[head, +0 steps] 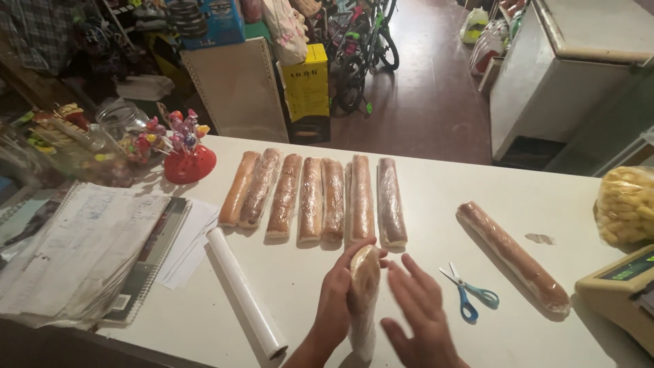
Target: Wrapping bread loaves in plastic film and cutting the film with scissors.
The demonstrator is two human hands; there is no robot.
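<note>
My left hand (334, 293) grips a long bread loaf (364, 272) wrapped in clear film, holding it end-up near the front of the white counter (436, 204). My right hand (419, 307) hovers flat beside the loaf with fingers spread, holding nothing. Behind my hands, several film-wrapped loaves (313, 197) lie side by side in a row. Another wrapped loaf (512, 254) lies alone, slanted, to the right.
A roll of clear film (245, 293) lies left of my hands, blue-handled scissors (469, 294) to the right. Papers and a notebook (88, 252), a red lollipop stand (187, 160) and jars sit far left. A scale (623, 289) and a yellow snack bag (627, 204) sit far right.
</note>
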